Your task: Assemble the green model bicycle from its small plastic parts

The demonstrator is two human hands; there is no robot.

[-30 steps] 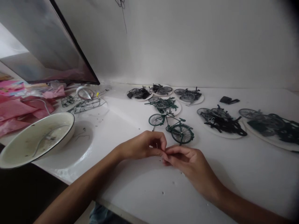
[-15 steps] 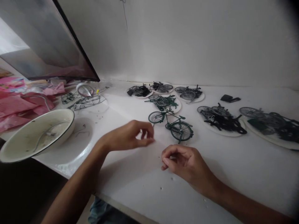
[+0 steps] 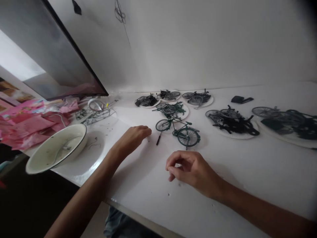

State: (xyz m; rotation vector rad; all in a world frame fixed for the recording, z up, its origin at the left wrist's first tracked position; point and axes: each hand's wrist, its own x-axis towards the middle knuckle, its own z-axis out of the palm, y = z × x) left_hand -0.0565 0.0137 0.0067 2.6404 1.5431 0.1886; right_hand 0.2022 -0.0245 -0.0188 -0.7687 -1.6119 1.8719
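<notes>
A dark green model bicycle (image 3: 180, 130) stands on the white table, its handlebar and saddle upward. My left hand (image 3: 132, 140) is palm down, left of the front wheel, with its fingers stretched to the right; the fingertips are partly hidden and no object shows in them. Between that hand and the bicycle lies a small screwdriver (image 3: 158, 139) with a dark handle. Nearer to me, my right hand (image 3: 187, 168) is closed, thumb and forefinger pinched together. Whatever the pinch holds, if anything, is too small to make out.
Behind the bicycle are white plates of model bicycle parts, including one with green parts (image 3: 172, 109); another plate (image 3: 231, 134) lies right. An enamel basin (image 3: 83, 136) stands at the left edge, beside pink plastic (image 3: 32, 127), a tape roll (image 3: 96, 105) and a monitor (image 3: 71, 56).
My left hand has moved left and its fingers have turned downward, uncovering the screwdriver. My right hand keeps its pinch. The view has shifted slightly.
</notes>
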